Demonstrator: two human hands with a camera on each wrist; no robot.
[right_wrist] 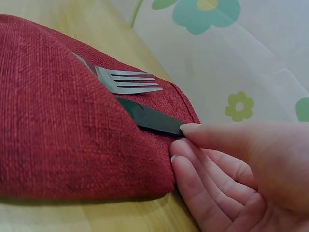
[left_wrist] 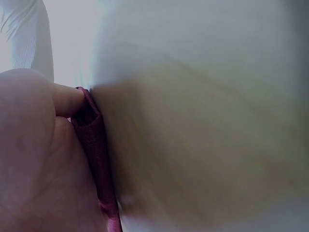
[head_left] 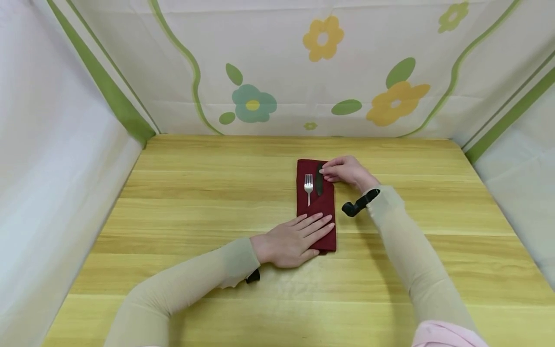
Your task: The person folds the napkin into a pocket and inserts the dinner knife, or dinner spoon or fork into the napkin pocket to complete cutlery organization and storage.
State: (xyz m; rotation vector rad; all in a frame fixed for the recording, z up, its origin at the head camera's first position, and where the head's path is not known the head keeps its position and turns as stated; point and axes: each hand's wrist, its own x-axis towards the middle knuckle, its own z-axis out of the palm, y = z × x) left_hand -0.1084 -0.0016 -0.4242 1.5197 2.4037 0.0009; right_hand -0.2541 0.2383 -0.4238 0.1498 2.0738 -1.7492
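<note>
A folded dark red napkin (head_left: pixel 316 166) lies on the wooden table, with a diagonal fold forming a pocket. Out of that pocket stick the tines of a silver fork (head_left: pixel 308 182) and, to its right, the dark-looking blade of a knife (head_left: pixel 319 183); their lower parts are hidden in the cloth. My left hand (head_left: pixel 291 242) rests flat on the napkin's near end, fingers spread. My right hand (head_left: pixel 344 172) pinches the far end of the knife. In the right wrist view the thumb (right_wrist: pixel 193 128) lies on the blade, with the other fingers at the napkin's edge.
The wooden table (head_left: pixel 208 193) ends at a white curtain (head_left: pixel 286 62) with flower prints at the back. White cloth walls also stand on the left and right. A black wrist strap (head_left: pixel 362 202) sits on the right sleeve.
</note>
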